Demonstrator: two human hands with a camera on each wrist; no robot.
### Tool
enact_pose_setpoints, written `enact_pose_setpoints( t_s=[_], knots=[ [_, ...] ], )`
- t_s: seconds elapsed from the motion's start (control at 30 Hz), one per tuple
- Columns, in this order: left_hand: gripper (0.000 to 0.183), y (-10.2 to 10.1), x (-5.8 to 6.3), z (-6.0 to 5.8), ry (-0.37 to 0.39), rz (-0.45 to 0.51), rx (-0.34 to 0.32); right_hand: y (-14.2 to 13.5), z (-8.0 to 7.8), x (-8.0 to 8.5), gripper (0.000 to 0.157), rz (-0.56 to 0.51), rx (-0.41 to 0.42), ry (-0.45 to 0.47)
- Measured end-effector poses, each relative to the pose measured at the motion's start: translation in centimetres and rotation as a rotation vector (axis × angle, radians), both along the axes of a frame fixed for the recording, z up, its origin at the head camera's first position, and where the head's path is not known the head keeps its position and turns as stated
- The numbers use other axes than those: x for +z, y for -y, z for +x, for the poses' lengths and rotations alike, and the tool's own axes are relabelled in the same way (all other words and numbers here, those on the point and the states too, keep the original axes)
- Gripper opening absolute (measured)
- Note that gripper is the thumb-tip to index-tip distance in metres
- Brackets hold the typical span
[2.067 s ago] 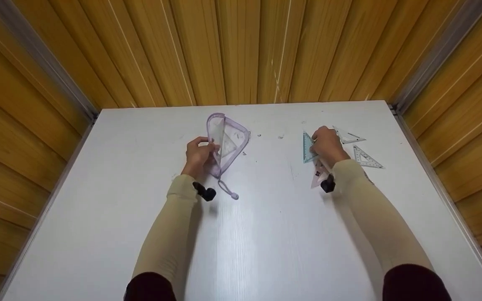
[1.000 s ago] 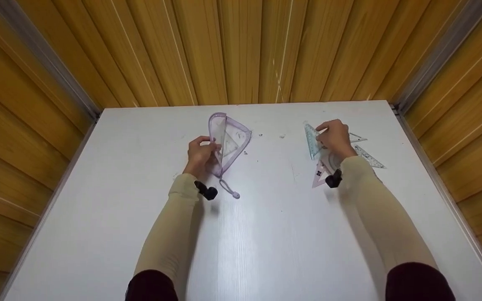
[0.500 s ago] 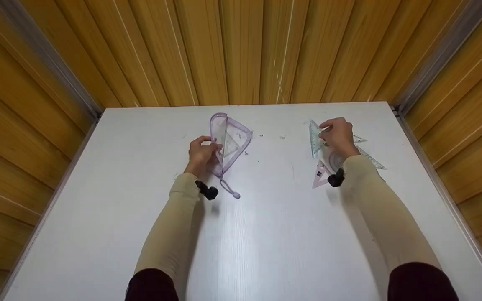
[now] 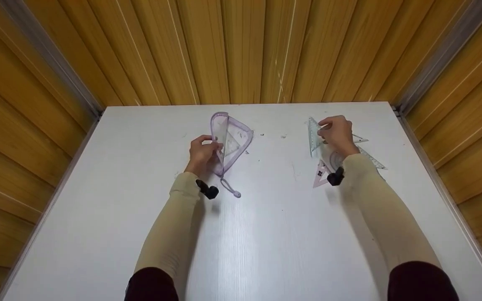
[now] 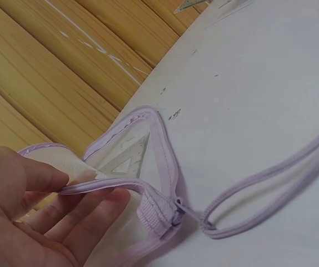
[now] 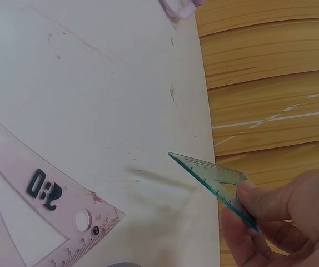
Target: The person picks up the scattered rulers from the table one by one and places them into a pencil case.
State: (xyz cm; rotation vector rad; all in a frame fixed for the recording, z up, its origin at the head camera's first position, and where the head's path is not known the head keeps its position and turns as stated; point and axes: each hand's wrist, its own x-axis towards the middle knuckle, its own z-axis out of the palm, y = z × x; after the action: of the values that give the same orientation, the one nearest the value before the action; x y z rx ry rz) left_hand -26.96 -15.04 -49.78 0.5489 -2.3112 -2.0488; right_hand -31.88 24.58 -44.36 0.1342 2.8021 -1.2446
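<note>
My left hand (image 4: 201, 153) pinches the edge of a purple-trimmed mesh zipper pouch (image 4: 241, 152), holding its mouth apart. Inside it lies a clear set square (image 5: 127, 161), seen through the opening in the left wrist view. My right hand (image 4: 336, 134) holds a teal set square (image 6: 212, 181) between thumb and fingers, lifted off the table. Below that hand is a pink set square (image 6: 65, 208), flat on the table. A round-scaled clear piece, perhaps a protractor (image 4: 334, 159), is partly hidden under the right wrist.
Two more clear set squares lie right of the right hand, one (image 4: 361, 139) higher and one (image 4: 373, 158) lower, both partly covered. The pouch's cord loop (image 4: 230, 188) trails on the white table (image 4: 257, 242). Wood-patterned walls (image 4: 241, 50) close off the back and sides.
My right hand has picked up the teal set square, raising it and shifting slightly right and away from me. The left hand keeps its hold on the pouch, almost unmoved.
</note>
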Motion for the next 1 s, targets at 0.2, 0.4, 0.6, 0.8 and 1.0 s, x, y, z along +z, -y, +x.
enact_pose_setpoints(
  t_s=[0.2, 0.4, 0.6, 0.8, 1.0],
  knots=[
    [0.033, 0.2, 0.2, 0.0, 0.025, -0.004, -0.006, 0.5, -0.2, 0.1, 0.035, -0.014, 0.008, -0.008],
    [0.034, 0.1, 0.2, 0.2, 0.008, -0.013, -0.015, 0.8, -0.4, -0.1, 0.035, -0.030, 0.025, -0.019],
    [0.033, -0.1, -0.1, 0.1, 0.008, 0.034, -0.028, 1.4, -0.4, -0.3, 0.034, -0.050, 0.024, -0.038],
    [0.032, 0.0, -0.3, 0.1, 0.010, 0.030, -0.030, 2.4, -0.5, -0.4, 0.034, -0.076, 0.018, -0.015],
    [0.032, 0.2, -0.4, -0.1, -0.003, 0.021, -0.023, 3.5, -0.8, -0.4, 0.034, -0.098, 0.013, -0.021]
  ],
)
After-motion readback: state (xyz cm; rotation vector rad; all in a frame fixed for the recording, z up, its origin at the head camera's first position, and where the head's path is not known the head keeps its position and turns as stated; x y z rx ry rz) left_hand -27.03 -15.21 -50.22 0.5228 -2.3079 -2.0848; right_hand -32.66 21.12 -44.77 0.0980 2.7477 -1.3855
